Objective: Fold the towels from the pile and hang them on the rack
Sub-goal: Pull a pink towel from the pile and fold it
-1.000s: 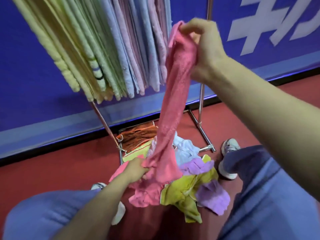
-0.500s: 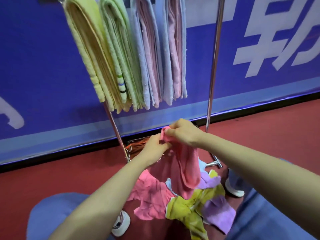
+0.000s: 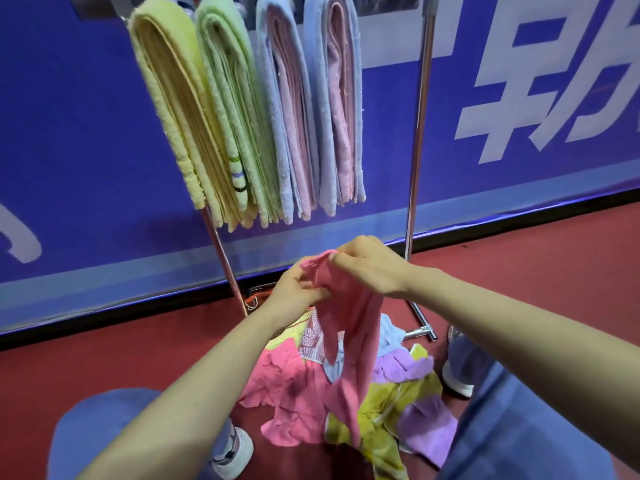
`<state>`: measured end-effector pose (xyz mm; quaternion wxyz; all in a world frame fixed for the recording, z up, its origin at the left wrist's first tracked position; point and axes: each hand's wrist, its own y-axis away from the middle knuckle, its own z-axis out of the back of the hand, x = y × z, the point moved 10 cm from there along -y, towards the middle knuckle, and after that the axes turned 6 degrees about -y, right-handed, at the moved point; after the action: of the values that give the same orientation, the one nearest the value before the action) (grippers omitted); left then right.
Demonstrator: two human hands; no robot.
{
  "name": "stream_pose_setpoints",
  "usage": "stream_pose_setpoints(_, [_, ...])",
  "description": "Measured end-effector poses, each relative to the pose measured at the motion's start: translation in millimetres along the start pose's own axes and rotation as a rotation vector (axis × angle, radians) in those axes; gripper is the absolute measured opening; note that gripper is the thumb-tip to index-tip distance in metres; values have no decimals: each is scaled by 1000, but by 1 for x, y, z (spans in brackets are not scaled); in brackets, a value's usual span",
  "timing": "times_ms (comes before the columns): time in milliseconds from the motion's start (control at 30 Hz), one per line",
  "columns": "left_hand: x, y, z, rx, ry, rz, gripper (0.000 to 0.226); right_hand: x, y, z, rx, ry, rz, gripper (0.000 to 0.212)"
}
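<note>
A pink towel (image 3: 349, 327) hangs bunched from both my hands above the pile. My left hand (image 3: 294, 289) grips its upper edge from the left, and my right hand (image 3: 367, 265) pinches the top corner just beside it. The towel's lower end trails down onto the pile of towels (image 3: 398, 386) on the floor: pink, yellow, purple, light blue and a patterned one. Behind stands the metal rack (image 3: 417, 133), where several folded towels (image 3: 242, 116) hang side by side: yellow, green, blue and pink.
A blue banner wall (image 3: 69, 133) with white lettering runs behind the rack. The floor (image 3: 121, 348) is dark red. My knees in blue trousers (image 3: 519, 427) and white shoes (image 3: 235, 448) flank the pile. The rack's foot (image 3: 422, 329) lies near my right shoe.
My right hand came down from high up, and my left hand rose from the pile to meet it at the towel's top. The view drew closer to the rack.
</note>
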<state>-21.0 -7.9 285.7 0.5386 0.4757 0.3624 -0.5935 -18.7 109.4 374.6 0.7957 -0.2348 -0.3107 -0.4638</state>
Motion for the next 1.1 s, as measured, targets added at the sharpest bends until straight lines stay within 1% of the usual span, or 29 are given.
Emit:
stream_pose_setpoints(67, [-16,-1,-2,-13,7,-21,48,2,1,-1,-28,-51,-12,47])
stream_pose_setpoints(133, [-20,1,-8,8,-19,-38,31,-1,-1,7,-116,-107,-26,44])
stream_pose_setpoints(167, [-19,3,-11,28,-33,-37,21,-5,-1,12,-161,-106,-33,41])
stream_pose_setpoints(233, [-11,9,-15,47,-36,-27,5,-20,-1,16,-200,-74,-75,33])
stream_pose_setpoints(267, [-4,11,-15,42,-30,-21,6,-31,2,14,-194,-92,-106,31])
stream_pose_setpoints(333, [10,10,-13,29,-33,-14,19,-57,8,4,-193,-255,-176,28])
stream_pose_setpoints(400, [21,11,-13,36,-103,-32,23,-83,17,-12,-195,-473,-280,16])
stream_pose_setpoints(467, [36,11,-15,44,-211,-16,24,-101,25,-34,-123,-578,-357,14])
stream_pose_setpoints(533, [49,14,-20,60,-325,3,27,-105,31,-60,28,-564,-379,29])
stream_pose_setpoints(600, [63,17,-26,80,-384,41,32,-102,35,-84,159,-499,-337,38])
stream_pose_setpoints(667, [80,19,-28,74,-332,122,34,-96,37,-102,244,-382,-257,48])
stream_pose_setpoints(733, [92,18,-26,30,-282,196,33,-92,38,-117,288,-277,-210,54])
stream_pose_setpoints(767, [97,16,-26,17,-281,220,35,-94,36,-122,281,-242,-197,57])
stream_pose_setpoints(800, [100,16,-27,20,-292,236,36,-93,34,-122,240,-208,-178,54])
stream_pose_setpoints(867, [103,15,-31,46,-326,250,42,-96,28,-118,140,-114,-146,28])
stream_pose_setpoints(900, [105,14,-32,55,-330,244,44,-104,24,-117,101,-107,-155,29])
stream_pose_setpoints(967, [107,17,-35,78,-277,225,39,-115,19,-116,65,-188,-189,42])
stream_pose_setpoints(1033, [118,23,-37,128,-250,219,35,-125,16,-113,22,-354,-227,44])
stream_pose_setpoints(1100, [141,34,-38,211,-399,243,32,-136,10,-102,-55,-433,-256,39])
